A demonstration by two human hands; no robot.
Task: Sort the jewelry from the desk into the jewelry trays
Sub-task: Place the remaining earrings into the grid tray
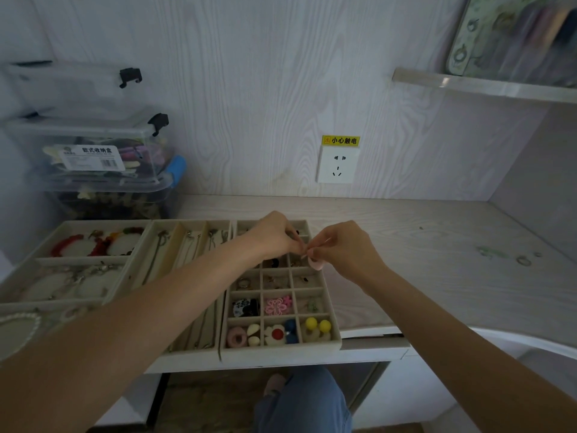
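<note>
Both hands meet above the far part of the grid tray (335,335), a beige tray of small square cells with earrings, rings and flower pieces. My right hand (346,248) pinches a small pink earring (314,262) that hangs below its fingertips. My left hand (274,235) pinches the same earring at its top, fingertip to fingertip with the right. Left of the grid tray lie a necklace tray (179,242) with chains in long slots and a bracelet tray (40,260) with red and white bracelets. A few small rings (524,260) lie loose on the desk at the right.
Stacked clear storage boxes (93,164) stand at the back left against the wall. A wall socket (337,165) sits behind the trays. A shelf (487,85) juts out at the upper right. The trays overhang the desk's front edge (374,348).
</note>
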